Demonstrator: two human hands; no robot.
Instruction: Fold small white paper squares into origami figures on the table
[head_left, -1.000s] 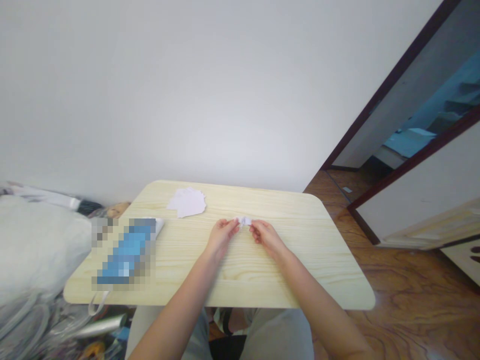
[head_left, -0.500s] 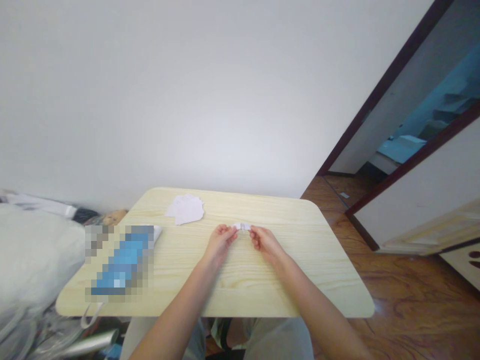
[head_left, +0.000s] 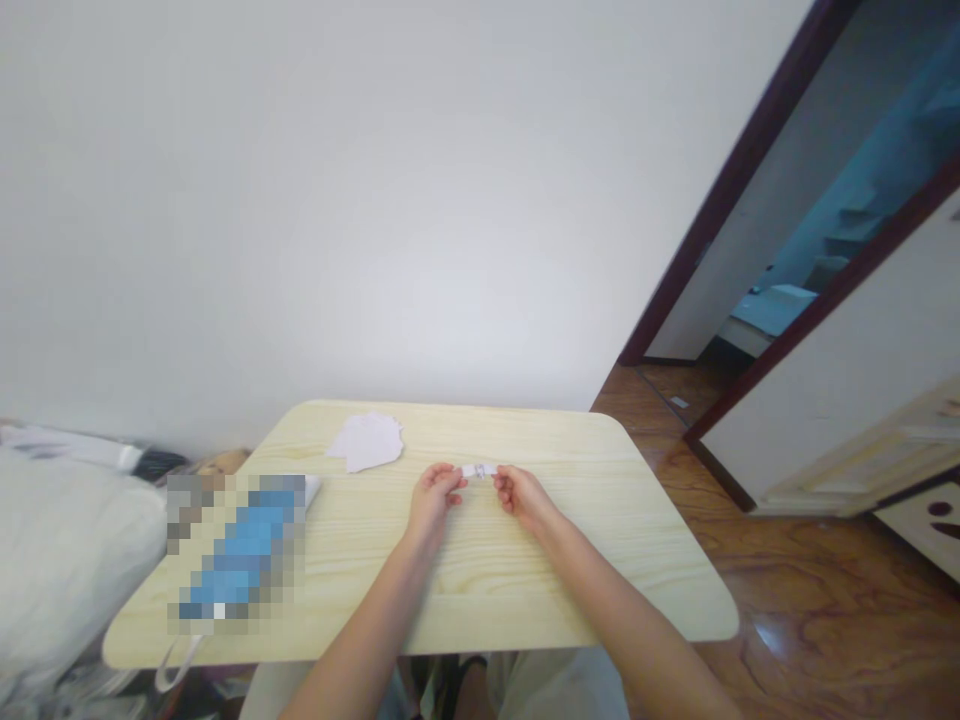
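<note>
left hand (head_left: pixel 435 497) and right hand (head_left: pixel 523 500) pinch opposite ends of a small white paper strip (head_left: pixel 478 470) (fingertips closed on it) over the pale wood-grain tabletop (head_left: pixel 525 570).

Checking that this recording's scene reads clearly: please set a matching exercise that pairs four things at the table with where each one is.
Column 1
1. small white strip
2. irregular white sheet
3. pixelated blue item
4. thin white loop

Column 2
A. hanging past the near edge of the pale wooden table
B. held between the left hand and the right hand
C. lying on the table's left side, blurred out
D. lying on the table, beyond the hands

Right pairs: 1-B, 2-D, 3-C, 4-A
</note>
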